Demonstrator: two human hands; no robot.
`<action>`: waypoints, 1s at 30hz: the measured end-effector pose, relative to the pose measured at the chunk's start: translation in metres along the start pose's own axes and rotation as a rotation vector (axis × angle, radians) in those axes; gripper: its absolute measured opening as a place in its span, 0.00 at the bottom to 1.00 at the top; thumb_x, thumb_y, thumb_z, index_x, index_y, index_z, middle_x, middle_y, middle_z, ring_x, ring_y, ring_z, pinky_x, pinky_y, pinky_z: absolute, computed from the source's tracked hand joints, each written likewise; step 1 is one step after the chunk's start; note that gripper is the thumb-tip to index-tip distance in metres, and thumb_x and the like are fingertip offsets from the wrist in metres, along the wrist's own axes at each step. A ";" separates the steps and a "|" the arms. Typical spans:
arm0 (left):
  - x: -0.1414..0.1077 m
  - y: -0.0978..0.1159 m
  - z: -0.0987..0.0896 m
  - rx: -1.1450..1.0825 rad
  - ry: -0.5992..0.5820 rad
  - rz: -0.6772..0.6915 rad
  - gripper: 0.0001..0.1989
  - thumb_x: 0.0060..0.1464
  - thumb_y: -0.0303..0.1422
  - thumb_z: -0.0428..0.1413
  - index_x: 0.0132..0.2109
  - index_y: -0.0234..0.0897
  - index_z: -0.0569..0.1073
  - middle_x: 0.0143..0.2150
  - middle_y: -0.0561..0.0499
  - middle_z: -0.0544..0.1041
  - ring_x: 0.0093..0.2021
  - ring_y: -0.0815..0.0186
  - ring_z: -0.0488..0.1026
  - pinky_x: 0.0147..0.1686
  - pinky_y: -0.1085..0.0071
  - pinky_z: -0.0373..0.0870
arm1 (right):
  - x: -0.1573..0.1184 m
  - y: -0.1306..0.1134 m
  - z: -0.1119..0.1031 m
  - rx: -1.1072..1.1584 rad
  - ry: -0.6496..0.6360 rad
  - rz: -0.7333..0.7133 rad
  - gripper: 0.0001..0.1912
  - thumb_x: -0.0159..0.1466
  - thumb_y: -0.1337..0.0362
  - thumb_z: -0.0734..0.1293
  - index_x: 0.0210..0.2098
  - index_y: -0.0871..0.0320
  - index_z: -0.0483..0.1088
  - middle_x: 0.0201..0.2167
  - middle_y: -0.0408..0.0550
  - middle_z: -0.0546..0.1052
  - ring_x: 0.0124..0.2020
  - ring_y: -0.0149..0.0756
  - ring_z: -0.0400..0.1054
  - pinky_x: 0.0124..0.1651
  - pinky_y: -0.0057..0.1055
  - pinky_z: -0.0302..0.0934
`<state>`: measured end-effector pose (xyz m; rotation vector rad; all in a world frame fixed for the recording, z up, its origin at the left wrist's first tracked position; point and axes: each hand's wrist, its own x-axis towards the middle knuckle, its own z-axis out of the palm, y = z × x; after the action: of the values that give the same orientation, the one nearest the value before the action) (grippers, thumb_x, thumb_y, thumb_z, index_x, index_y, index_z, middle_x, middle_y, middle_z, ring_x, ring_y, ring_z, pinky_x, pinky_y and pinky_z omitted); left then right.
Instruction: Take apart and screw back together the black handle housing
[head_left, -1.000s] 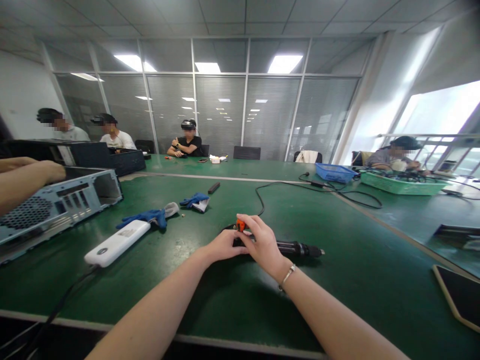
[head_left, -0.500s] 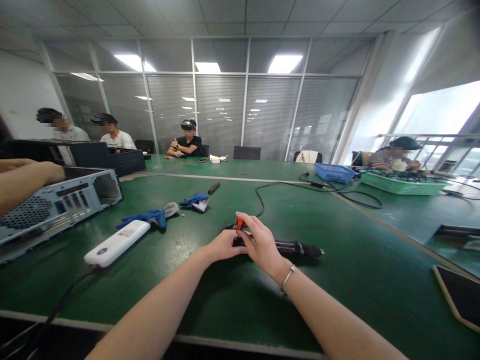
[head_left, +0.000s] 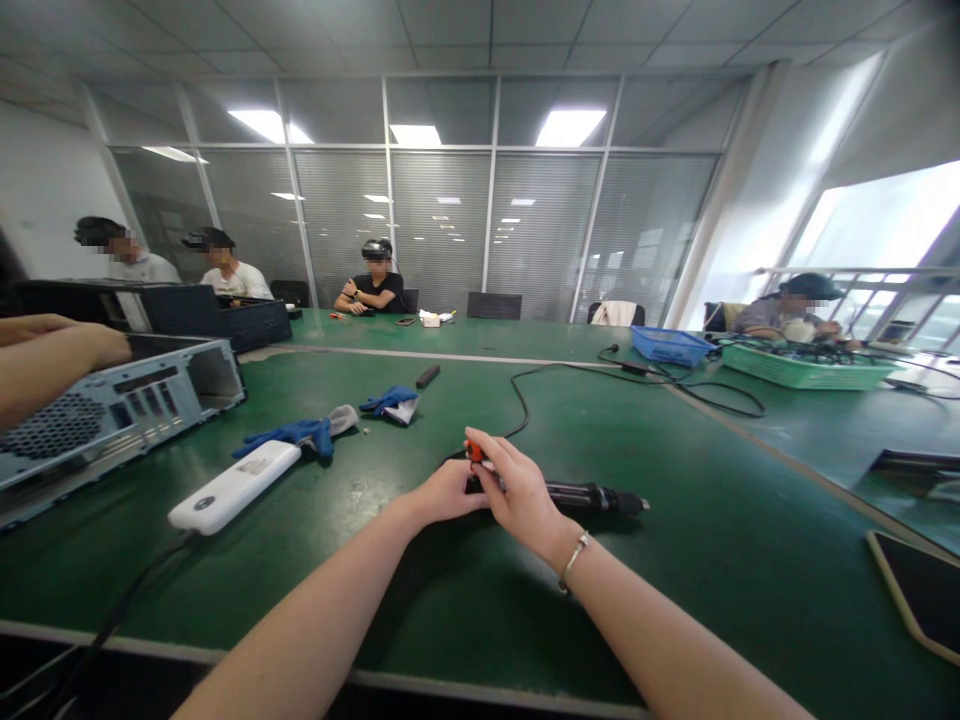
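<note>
Centrally on the green table (head_left: 712,560), both hands meet over a black electric screwdriver (head_left: 592,497) lying flat, tip toward 3 o'clock. Left hand (head_left: 446,492) has its grip closed on the rear body; right hand (head_left: 517,490) pinches the orange part (head_left: 475,452) at its back end. At 9 o'clock lie a white device (head_left: 234,486) and blue gloves (head_left: 300,433).

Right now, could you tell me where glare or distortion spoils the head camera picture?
Head view: the window at right is blown out white; wide-angle bending curves the table edge and ceiling; both hands, left hand and right hand, on the black tool, stay fairly sharp.
</note>
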<state>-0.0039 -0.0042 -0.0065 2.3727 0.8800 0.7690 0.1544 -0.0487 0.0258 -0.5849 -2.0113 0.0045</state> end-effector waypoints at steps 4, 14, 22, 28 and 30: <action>0.000 -0.001 0.000 -0.010 -0.001 0.027 0.07 0.53 0.30 0.58 0.38 0.31 0.77 0.37 0.48 0.80 0.41 0.60 0.76 0.45 0.68 0.70 | -0.002 0.004 0.001 -0.055 0.048 0.048 0.27 0.64 0.71 0.61 0.62 0.47 0.58 0.46 0.51 0.71 0.45 0.38 0.69 0.47 0.37 0.69; 0.000 -0.001 0.000 0.003 0.007 0.054 0.04 0.52 0.26 0.57 0.36 0.31 0.76 0.37 0.49 0.80 0.42 0.61 0.76 0.46 0.70 0.70 | -0.002 0.002 0.003 -0.010 0.002 0.027 0.29 0.65 0.71 0.60 0.64 0.50 0.54 0.50 0.53 0.69 0.49 0.39 0.67 0.51 0.39 0.67; 0.000 0.000 0.000 0.015 0.014 0.028 0.10 0.51 0.26 0.59 0.42 0.31 0.77 0.38 0.48 0.80 0.42 0.60 0.76 0.45 0.69 0.71 | -0.002 0.004 0.003 0.041 0.000 0.041 0.29 0.66 0.74 0.58 0.64 0.48 0.53 0.49 0.51 0.70 0.48 0.37 0.67 0.50 0.37 0.66; 0.000 0.003 -0.002 0.012 -0.002 0.055 0.06 0.52 0.25 0.57 0.38 0.31 0.77 0.35 0.50 0.80 0.44 0.60 0.76 0.47 0.69 0.70 | -0.003 0.004 0.003 -0.044 -0.027 0.055 0.32 0.65 0.70 0.61 0.66 0.49 0.50 0.48 0.52 0.71 0.46 0.40 0.68 0.49 0.40 0.67; 0.000 0.003 -0.002 0.001 -0.008 0.061 0.07 0.52 0.27 0.58 0.39 0.32 0.77 0.38 0.49 0.80 0.45 0.59 0.76 0.49 0.68 0.69 | -0.003 0.006 0.003 -0.083 0.010 0.091 0.30 0.64 0.69 0.63 0.64 0.49 0.55 0.46 0.52 0.72 0.45 0.41 0.69 0.49 0.41 0.67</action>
<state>-0.0042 -0.0055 -0.0032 2.4112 0.8086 0.7822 0.1554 -0.0435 0.0199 -0.7274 -1.9811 -0.0264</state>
